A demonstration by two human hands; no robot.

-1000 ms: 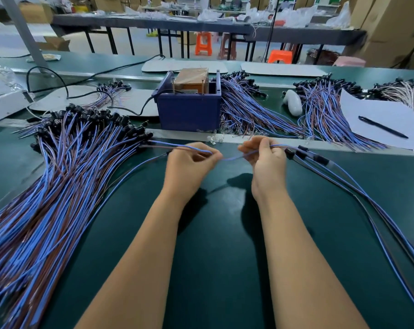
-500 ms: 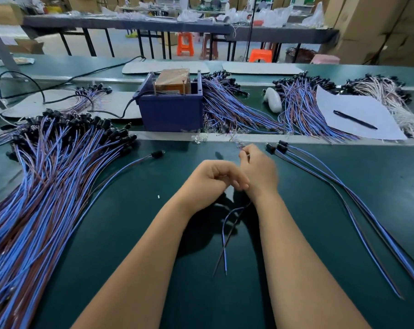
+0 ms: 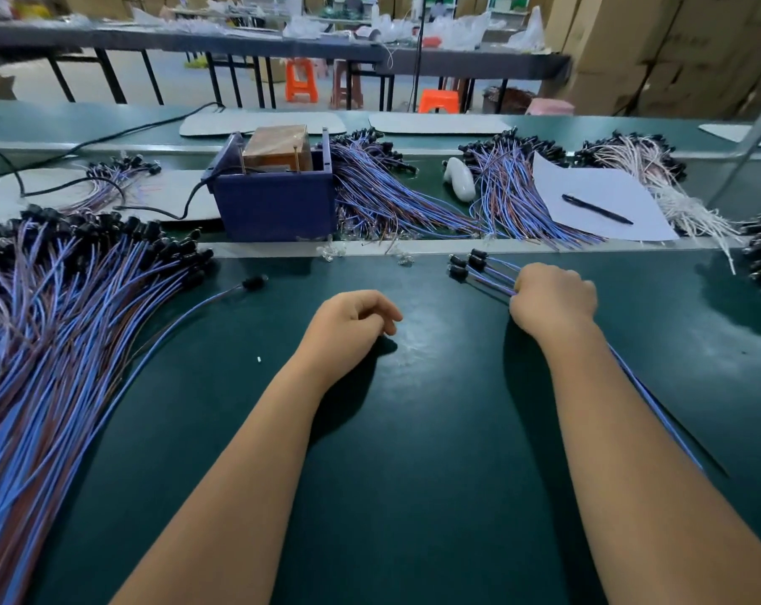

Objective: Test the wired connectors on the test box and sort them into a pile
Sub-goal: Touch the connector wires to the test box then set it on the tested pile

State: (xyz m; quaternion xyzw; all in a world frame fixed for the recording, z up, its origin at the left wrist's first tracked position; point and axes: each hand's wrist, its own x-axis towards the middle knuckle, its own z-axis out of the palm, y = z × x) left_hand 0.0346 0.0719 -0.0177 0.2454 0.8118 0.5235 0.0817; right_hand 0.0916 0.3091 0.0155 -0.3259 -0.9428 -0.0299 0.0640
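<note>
My right hand [image 3: 553, 299] grips a small bunch of blue and brown wired connectors [image 3: 479, 268] on the green mat, their black plugs pointing up and left; the wires run back under my forearm. My left hand [image 3: 352, 320] rests on the mat with loosely curled fingers and holds nothing. A big pile of wired connectors [image 3: 64, 320] fans out at the left. One single wired connector [image 3: 221, 299] lies apart beside that pile. The dark blue test box [image 3: 278, 203] stands behind the metal strip, straight ahead.
More connector bundles [image 3: 387, 198] lie right of the box. Beyond them lie a white handheld tool [image 3: 459, 179], a sheet of paper [image 3: 605, 185] with a pen [image 3: 597, 209], and a white wire bundle [image 3: 658, 176]. A black cable [image 3: 108, 181] runs left from the box.
My hands have parted. The right hand moved right and closed on the small bunch of connectors. The left hand let go of the wire and now rests idle on the mat.
</note>
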